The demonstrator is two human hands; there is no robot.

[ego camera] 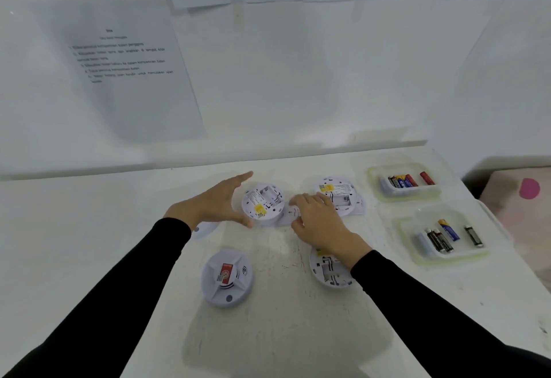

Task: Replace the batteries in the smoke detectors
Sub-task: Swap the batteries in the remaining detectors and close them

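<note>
- white, scuffed worktop (283, 333) against a white wall; printed paper sheets (125, 61) taped up at 11 o'clock.
- left hand (216, 206), black sleeve, spread wide with thumb and fingers apart, cupped round the left side of a round white smoke detector lying back-up (262, 203); thumb looks to touch its near edge, the fingertips reach past its far edge, contact there unclear. nothing is gripped.
- that detector sits at centre, battery bay open and bare, yellow label on its back.
- right hand (317, 222), black sleeve, fingers curled on a small white plastic piece (293, 213) just at 3 o'clock of the centre detector; cannot tell if it is pinched or only touched.
- second back-up white detector (340, 195) at 1 o'clock, just beyond the right hand, bay open, yellow label.
- third back-up white detector (326, 268) at 5 o'clock, partly under the right wrist.
- fourth white detector, face-up with a red sticker (227, 277), at 7 o'clock, well apart from the hands.
- far clear plastic tray (375, 186) at 2 o'clock, holding red and dark cylindrical batteries (407, 180).
- near clear plastic tray (408, 255) at 4 o'clock, holding black batteries and one blue-and-yellow one (444, 236).
</note>
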